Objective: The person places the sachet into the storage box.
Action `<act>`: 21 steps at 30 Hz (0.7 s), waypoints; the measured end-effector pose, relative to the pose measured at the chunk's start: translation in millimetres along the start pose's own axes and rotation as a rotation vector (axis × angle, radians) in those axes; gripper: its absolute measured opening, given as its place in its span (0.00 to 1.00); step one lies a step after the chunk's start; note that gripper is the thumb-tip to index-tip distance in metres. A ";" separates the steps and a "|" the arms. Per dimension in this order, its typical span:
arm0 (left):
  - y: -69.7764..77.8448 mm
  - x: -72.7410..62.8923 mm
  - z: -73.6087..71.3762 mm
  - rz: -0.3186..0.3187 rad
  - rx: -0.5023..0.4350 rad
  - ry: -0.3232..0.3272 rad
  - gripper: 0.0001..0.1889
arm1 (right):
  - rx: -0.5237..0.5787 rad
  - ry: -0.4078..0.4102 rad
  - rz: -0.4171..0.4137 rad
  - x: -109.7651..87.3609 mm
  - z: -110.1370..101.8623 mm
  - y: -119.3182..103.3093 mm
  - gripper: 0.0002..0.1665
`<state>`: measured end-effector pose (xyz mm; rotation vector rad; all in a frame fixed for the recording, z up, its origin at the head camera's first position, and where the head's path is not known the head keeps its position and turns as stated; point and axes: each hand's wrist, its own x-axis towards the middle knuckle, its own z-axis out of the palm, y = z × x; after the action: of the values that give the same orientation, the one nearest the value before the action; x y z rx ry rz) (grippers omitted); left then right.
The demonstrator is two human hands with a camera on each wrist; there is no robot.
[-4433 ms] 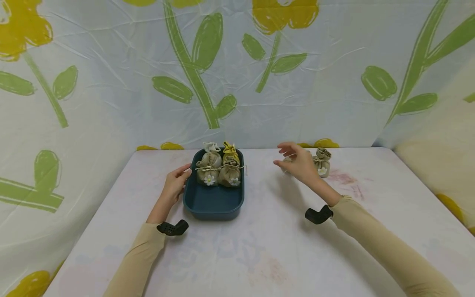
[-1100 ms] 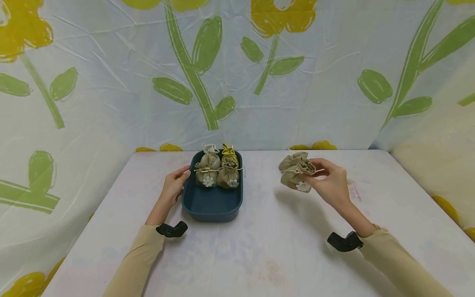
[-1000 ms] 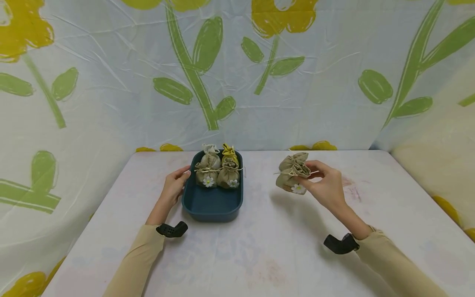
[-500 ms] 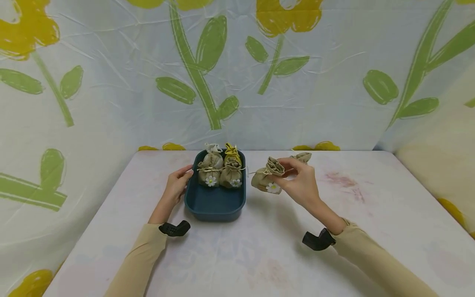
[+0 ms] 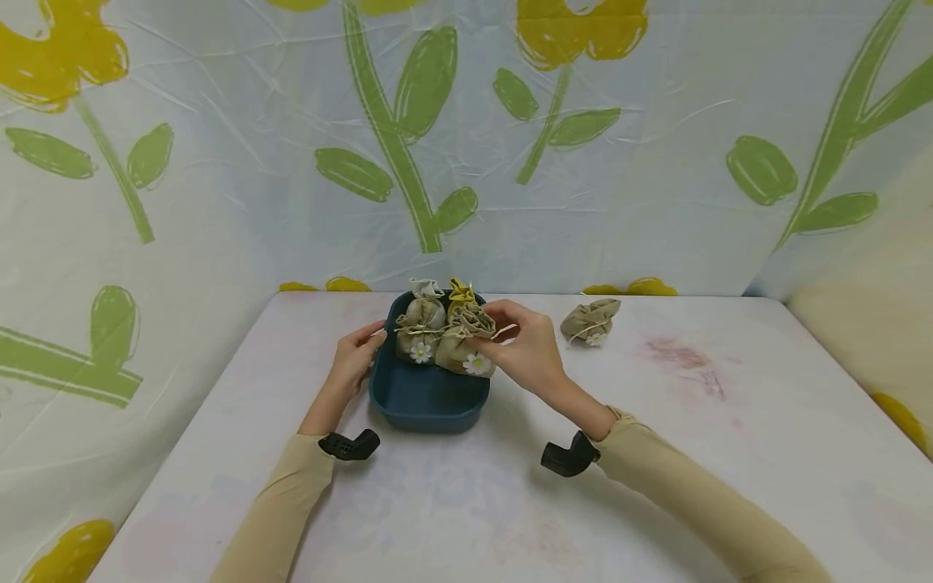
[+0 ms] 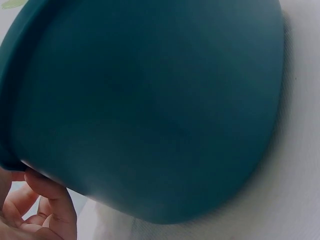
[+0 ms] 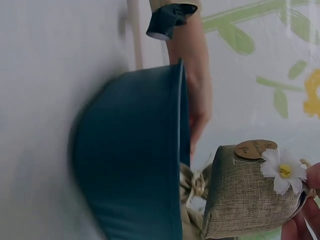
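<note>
A small beige drawstring pouch [image 5: 459, 356] with a white daisy and a brown tag hangs from my right hand [image 5: 530, 348], which pinches its gathered neck. The right wrist view shows this pouch [image 7: 245, 195] over the open side of a dark blue plastic bin [image 5: 430, 397]. My left hand [image 5: 353, 358] holds the bin's left rim, its curled fingers [image 6: 55, 195] right under the lip. In the bin's far half stand several pouches: a whitish one [image 5: 427, 289], a yellow one [image 5: 461, 293] and a beige one with a daisy [image 5: 419, 336]. The held pouch hides another beige pouch.
One beige pouch [image 5: 589, 322] lies tipped over on the white table [image 5: 656, 437], back right of the bin. A flower-printed cloth [image 5: 277, 162] hangs behind the table. Black wrist cameras [image 5: 571, 455] stick out from both wrists.
My right hand has picked up a daisy pouch from the table's right side and carried it left over the bin. The left hand has stayed at the bin's rim.
</note>
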<state>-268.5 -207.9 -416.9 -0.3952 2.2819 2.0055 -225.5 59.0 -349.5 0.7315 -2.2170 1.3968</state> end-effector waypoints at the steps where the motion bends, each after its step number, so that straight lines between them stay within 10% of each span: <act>1: 0.0 0.1 -0.2 0.000 0.003 -0.001 0.21 | 0.003 -0.011 0.006 1.2 4.9 0.1 0.22; 21: -3.6 0.5 0.9 0.018 -0.033 -0.007 0.21 | -0.086 -0.265 0.026 5.7 64.1 6.9 0.20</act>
<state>-268.2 -207.5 -420.6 -0.3715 2.2591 2.0517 -238.7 2.0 -377.0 0.9047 -2.4789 1.2689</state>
